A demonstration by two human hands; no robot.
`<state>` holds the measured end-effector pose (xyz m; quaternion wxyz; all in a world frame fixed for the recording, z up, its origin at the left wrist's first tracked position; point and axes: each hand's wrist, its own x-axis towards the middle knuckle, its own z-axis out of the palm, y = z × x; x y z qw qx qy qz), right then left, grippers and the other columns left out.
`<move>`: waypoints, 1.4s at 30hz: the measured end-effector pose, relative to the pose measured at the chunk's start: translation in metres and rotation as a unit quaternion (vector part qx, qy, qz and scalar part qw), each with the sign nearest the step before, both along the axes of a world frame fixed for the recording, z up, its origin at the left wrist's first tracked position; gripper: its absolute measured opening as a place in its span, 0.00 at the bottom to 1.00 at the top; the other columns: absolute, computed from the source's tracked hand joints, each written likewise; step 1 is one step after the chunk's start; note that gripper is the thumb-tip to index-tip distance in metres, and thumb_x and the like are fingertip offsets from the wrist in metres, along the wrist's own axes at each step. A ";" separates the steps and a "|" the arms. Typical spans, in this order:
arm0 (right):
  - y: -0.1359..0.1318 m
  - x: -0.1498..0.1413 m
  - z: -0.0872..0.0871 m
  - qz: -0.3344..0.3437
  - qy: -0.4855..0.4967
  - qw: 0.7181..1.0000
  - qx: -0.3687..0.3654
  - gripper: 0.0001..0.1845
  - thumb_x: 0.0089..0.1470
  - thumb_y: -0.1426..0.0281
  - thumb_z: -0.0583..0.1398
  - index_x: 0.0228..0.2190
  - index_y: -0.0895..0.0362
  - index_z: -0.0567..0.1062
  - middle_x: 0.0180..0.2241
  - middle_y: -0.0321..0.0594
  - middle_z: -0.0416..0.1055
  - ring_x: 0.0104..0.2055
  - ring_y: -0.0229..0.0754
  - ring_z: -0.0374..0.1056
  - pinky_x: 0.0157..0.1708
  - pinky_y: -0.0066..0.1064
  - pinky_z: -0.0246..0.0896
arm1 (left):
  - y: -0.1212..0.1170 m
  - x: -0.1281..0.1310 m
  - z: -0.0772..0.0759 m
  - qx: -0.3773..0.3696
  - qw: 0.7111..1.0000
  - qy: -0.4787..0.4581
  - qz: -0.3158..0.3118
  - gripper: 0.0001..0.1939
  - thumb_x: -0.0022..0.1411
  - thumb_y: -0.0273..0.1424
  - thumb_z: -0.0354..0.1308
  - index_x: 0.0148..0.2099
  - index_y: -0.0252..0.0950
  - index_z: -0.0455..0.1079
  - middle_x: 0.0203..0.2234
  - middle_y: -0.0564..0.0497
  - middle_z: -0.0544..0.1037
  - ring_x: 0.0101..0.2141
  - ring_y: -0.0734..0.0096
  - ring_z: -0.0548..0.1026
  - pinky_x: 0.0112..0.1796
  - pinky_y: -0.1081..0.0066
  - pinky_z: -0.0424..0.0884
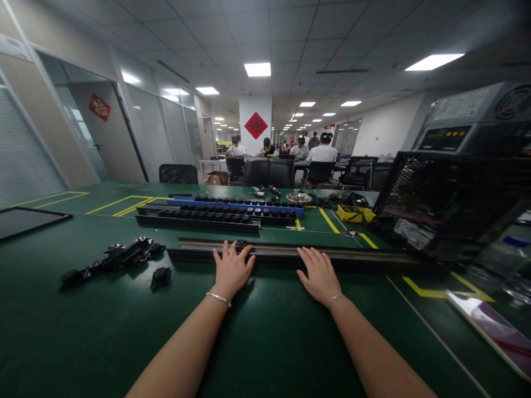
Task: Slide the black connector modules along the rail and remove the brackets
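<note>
A long black track rail (274,258) with a pale inner channel lies across the green table in front of me. My left hand (233,270) rests on its left part with the fingers spread, touching a small black block (241,244) seated in the channel. Farther right, my right hand (320,273) lies flat on the same rail, fingers stretched out and the thumb apart. Left of the rail are a loose black spotlight module (161,277) and a cluster of similar black pieces (120,258). What lies under my palms is hidden.
Behind the rail lie more black rails with round fittings (203,218) and a blue rail (286,210). An opened computer case (440,204) stands at right, near a yellow item (354,214), a metal bowl (298,198) and a tablet-like device (493,326). People sit in the background.
</note>
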<state>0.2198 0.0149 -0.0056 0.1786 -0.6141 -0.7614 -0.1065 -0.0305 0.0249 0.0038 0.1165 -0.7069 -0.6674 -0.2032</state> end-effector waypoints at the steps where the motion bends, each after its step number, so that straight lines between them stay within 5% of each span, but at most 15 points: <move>1: 0.000 0.002 -0.002 -0.005 0.000 1.000 0.010 0.29 0.55 0.64 0.49 0.58 0.53 0.58 0.59 0.39 0.57 0.61 0.44 0.47 0.60 0.43 0.36 | 0.000 -0.002 0.000 0.002 1.000 0.002 0.002 0.24 0.62 0.48 0.39 0.56 0.52 0.62 0.57 0.44 0.63 0.60 0.46 0.51 0.54 0.39 0.45; 12: 0.001 0.013 0.002 -0.095 0.044 0.995 -0.004 0.25 0.55 0.64 0.48 0.54 0.53 0.64 0.57 0.40 0.59 0.61 0.46 0.47 0.60 0.48 0.34 | 0.000 -0.008 0.002 -0.007 1.000 -0.010 0.020 0.21 0.63 0.45 0.42 0.56 0.51 0.63 0.58 0.44 0.62 0.60 0.50 0.50 0.54 0.40 0.45; 28: 0.004 0.018 0.001 -0.078 0.073 0.994 0.014 0.21 0.54 0.63 0.50 0.47 0.54 0.69 0.52 0.41 0.66 0.55 0.44 0.57 0.57 0.43 0.37 | 0.004 -0.021 -0.002 0.026 0.999 -0.008 0.047 0.21 0.64 0.42 0.40 0.54 0.48 0.66 0.55 0.43 0.65 0.59 0.53 0.55 0.55 0.48 0.51; 42: 0.004 0.017 0.000 -0.075 0.088 0.993 0.018 0.20 0.55 0.63 0.49 0.47 0.53 0.69 0.51 0.40 0.67 0.55 0.43 0.57 0.58 0.44 0.36 | 0.008 -0.022 -0.001 0.001 0.996 -0.024 0.081 0.22 0.63 0.46 0.40 0.53 0.51 0.67 0.56 0.44 0.63 0.60 0.46 0.51 0.53 0.42 0.50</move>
